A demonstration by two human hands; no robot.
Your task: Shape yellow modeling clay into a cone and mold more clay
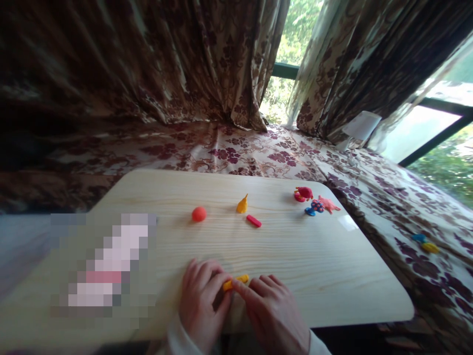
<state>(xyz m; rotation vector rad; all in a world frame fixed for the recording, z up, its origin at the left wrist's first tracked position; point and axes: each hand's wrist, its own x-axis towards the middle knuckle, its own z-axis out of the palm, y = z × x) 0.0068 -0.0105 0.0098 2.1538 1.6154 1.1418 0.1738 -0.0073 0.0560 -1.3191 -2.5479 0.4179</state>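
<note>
A yellow stick of modelling clay (235,282) lies slantwise between my hands near the table's front edge. My left hand (204,301) pinches its left end between thumb and forefinger, the other fingers bent on the tabletop. From the right, the forefinger of my right hand (271,308) presses on the stick; its other fingers are curled and its thumb is hidden. Beyond them are an orange-red clay ball (198,214), a yellow pointed clay piece (242,203) and a short red clay stick (253,221).
Clay figures stand at the table's far right: a red one (304,193), a blue spotted one (315,207) and a pink one (328,204). A blurred-out patch (111,266) covers the left. Blue and yellow pieces (429,247) lie on the flowered cloth beside a white lamp (362,125).
</note>
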